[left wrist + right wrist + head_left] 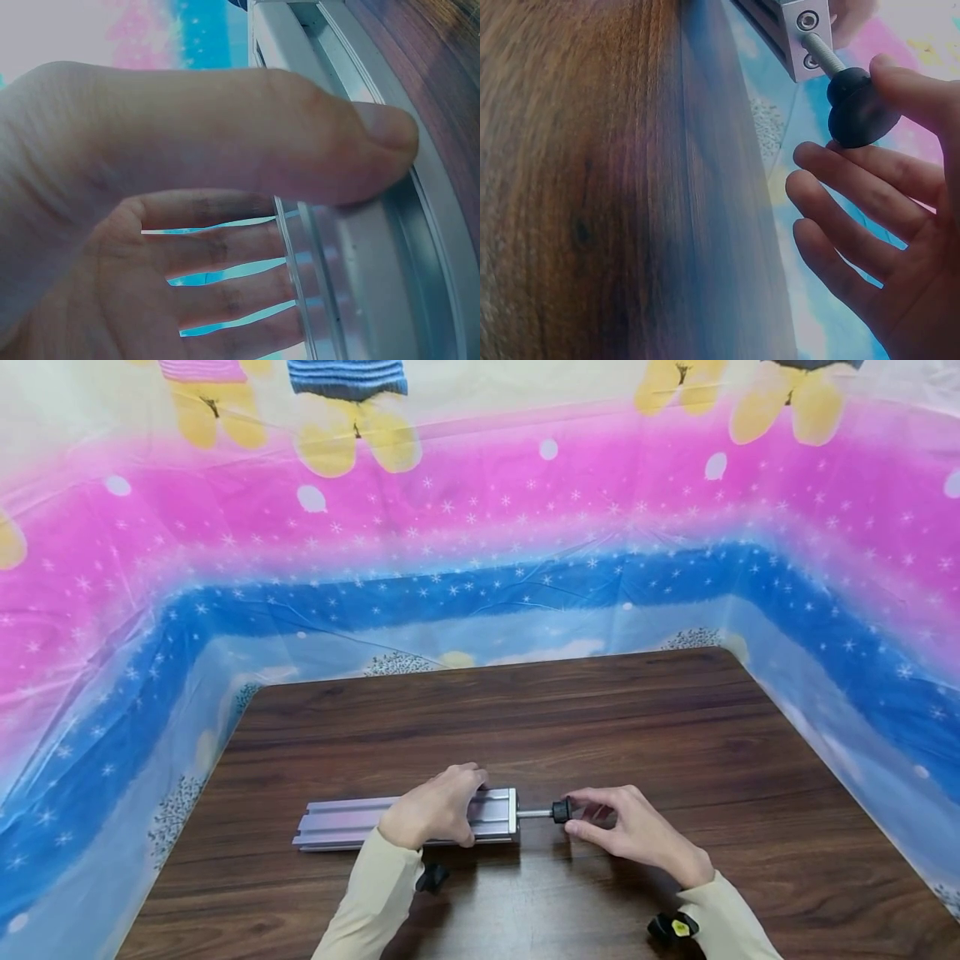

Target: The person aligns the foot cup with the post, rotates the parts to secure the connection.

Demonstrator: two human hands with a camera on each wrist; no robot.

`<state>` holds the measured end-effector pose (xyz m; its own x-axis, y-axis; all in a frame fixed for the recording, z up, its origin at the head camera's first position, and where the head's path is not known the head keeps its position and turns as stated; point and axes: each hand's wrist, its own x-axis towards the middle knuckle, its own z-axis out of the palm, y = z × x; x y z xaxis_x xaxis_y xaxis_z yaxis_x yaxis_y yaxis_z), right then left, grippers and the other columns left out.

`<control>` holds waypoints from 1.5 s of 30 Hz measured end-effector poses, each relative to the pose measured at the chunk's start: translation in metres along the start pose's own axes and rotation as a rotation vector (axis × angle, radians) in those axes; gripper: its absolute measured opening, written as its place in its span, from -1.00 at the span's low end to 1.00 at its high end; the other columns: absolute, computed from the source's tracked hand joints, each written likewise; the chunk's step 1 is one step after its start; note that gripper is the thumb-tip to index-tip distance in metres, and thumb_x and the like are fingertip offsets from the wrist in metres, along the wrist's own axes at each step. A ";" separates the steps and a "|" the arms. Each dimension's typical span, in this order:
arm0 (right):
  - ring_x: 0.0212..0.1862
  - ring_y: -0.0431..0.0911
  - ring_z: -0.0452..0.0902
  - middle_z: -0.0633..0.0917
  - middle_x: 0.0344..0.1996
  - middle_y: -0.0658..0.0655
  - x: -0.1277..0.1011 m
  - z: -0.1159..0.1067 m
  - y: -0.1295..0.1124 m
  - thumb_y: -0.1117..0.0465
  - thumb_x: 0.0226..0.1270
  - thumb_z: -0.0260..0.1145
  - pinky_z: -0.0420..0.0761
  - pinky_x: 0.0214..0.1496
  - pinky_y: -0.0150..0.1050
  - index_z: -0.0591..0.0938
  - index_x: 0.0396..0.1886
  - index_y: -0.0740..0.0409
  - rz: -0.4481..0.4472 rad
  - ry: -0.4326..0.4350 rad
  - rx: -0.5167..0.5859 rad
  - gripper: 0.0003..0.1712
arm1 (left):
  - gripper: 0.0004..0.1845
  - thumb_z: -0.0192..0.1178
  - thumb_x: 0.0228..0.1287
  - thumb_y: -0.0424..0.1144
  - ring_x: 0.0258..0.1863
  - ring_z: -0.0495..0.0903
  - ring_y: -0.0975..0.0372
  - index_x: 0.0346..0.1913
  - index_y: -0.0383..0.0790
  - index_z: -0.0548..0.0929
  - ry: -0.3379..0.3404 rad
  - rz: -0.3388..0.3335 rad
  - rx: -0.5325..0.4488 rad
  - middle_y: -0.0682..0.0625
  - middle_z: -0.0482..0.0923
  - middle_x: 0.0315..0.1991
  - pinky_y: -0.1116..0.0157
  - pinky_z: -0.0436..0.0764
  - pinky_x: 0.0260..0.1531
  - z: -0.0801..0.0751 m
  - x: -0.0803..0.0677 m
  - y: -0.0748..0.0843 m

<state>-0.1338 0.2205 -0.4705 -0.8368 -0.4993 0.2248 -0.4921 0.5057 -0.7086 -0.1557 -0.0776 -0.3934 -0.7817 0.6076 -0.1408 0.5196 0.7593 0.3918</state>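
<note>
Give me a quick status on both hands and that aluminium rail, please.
Left hand grips the aluminium rail, flat on the table. Right hand touches the black knob on the threaded rod at the rail's end. Nothing in the way.

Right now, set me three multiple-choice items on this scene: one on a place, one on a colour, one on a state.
1. Where does the left hand rest?
A. on the aluminium rail
B. on the bare table
C. on the backdrop

2. What colour is the knob on the threaded rod?
A. red
B. black
C. white

3. How does the right hand meet the knob?
A. hovers clear
B. lies flat on it
C. fingers pinch it

Key: A, fingers draped over the rail; B, plainly black; C, head view shows fingers closed on it.
</note>
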 end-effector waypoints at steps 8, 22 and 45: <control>-0.31 -0.37 0.64 0.78 -0.33 -0.12 0.000 0.001 0.001 0.01 0.45 0.32 0.67 -0.26 -0.33 0.74 0.00 0.18 0.028 -0.009 0.006 -0.63 | -0.38 0.57 -0.25 -0.48 -0.32 0.43 0.20 0.03 -0.39 0.63 -0.012 -0.013 -0.004 -0.06 0.57 -0.18 0.24 0.51 -0.31 -0.001 0.000 0.002; -0.33 -0.31 0.69 0.79 -0.42 -0.10 0.000 0.000 0.005 0.03 0.57 0.16 0.63 -0.32 -0.35 0.75 -0.38 -0.04 0.045 -0.029 0.028 -0.66 | -0.38 0.57 -0.24 -0.47 -0.29 0.42 0.19 0.03 -0.37 0.63 -0.032 -0.032 0.004 -0.06 0.57 -0.17 0.23 0.51 -0.27 0.000 0.003 0.004; -0.28 -0.25 0.66 0.75 -0.04 -0.03 -0.006 0.002 -0.002 0.19 0.17 0.56 0.67 -0.24 -0.25 0.62 0.23 0.05 -0.191 0.124 -0.026 -0.40 | -0.36 0.57 -0.24 -0.47 -0.24 0.43 0.17 0.06 -0.38 0.63 -0.028 -0.046 -0.002 -0.08 0.58 -0.10 0.19 0.53 -0.22 -0.002 0.000 0.005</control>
<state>-0.1276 0.2211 -0.4714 -0.7498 -0.4986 0.4350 -0.6495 0.4290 -0.6278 -0.1539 -0.0747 -0.3897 -0.7948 0.5783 -0.1841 0.4825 0.7861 0.3862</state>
